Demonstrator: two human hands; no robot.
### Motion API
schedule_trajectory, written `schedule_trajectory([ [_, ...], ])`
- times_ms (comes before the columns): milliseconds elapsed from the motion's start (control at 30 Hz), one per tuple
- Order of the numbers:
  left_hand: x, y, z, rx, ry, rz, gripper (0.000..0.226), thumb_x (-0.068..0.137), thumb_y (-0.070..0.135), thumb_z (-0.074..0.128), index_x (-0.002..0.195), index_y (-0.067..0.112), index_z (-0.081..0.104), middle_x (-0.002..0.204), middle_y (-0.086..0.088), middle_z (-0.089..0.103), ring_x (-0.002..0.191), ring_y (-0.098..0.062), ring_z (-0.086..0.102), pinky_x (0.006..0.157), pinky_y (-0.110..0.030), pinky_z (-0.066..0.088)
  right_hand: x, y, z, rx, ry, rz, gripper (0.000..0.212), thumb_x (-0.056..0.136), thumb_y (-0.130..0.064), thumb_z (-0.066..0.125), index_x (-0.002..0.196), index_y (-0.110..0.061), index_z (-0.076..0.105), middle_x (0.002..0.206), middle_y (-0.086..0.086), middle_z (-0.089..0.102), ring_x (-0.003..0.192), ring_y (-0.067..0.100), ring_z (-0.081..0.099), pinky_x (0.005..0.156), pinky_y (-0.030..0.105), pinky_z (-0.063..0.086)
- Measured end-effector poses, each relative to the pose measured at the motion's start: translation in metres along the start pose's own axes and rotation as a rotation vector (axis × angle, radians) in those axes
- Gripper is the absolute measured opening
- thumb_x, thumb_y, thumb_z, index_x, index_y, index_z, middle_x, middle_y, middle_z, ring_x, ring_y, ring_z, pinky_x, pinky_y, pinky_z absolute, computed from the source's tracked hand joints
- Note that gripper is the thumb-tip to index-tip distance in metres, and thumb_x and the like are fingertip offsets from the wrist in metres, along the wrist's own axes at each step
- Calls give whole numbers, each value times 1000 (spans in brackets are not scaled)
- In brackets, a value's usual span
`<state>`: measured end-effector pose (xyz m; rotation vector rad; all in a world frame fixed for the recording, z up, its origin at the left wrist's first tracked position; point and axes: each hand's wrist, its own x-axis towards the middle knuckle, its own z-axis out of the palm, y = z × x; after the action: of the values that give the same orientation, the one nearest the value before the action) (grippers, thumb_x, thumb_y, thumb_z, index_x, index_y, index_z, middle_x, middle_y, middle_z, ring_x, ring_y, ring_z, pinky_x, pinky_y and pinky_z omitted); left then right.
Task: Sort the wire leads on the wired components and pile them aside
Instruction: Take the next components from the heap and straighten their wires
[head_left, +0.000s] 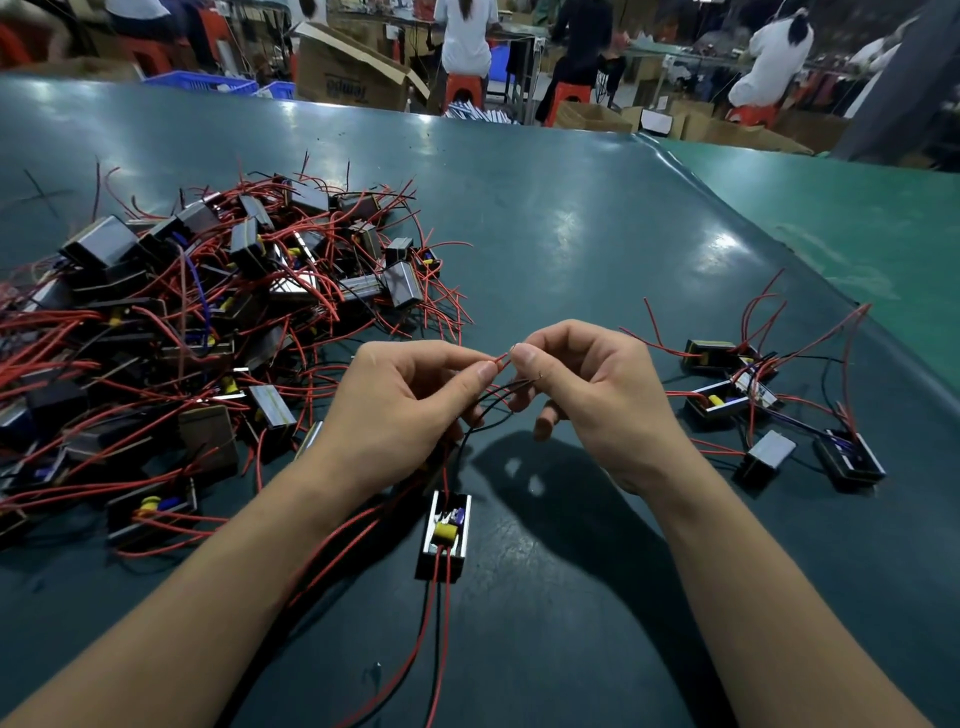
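Your left hand (402, 400) pinches red lead (500, 361) between thumb and forefinger; your right hand (587, 395) pinches same lead's tip. Black leads (498, 395) run under both hands. Wired component (444, 535) lies on tabletop (571, 234) below your hands. Unsorted heap (208, 322) left, small pile (779, 405) right.

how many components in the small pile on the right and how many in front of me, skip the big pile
components in the small pile on the right: 5
component in front, below the hands: 1
total: 6
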<state>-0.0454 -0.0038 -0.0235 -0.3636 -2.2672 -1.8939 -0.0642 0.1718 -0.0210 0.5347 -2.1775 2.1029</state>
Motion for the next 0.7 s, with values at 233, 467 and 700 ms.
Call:
schedule_trajectory([
  [233,-3,0,-1,108,-8,-1,13,90,16,68,83,14,79,57,-2,68,48,-4,58,50,-17,45,-5,4,6,-307,57,-200,11,88,-17,67,79,-21,62,70,-3,64,64,17,63,42,29,51],
  [467,-2,0,-2,98,-46,-18,12,90,14,67,83,12,77,59,-2,69,47,-1,57,49,-12,42,-4,4,4,-409,75,-229,8,91,-15,66,84,-12,63,72,1,64,65,21,64,46,38,54],
  [700,0,-2,-5,94,-24,20,14,90,22,67,81,24,77,54,4,62,50,-5,50,50,-21,40,-5,0,5,-251,28,-174,3,89,-8,67,88,-10,66,79,8,68,70,20,67,49,32,56],
])
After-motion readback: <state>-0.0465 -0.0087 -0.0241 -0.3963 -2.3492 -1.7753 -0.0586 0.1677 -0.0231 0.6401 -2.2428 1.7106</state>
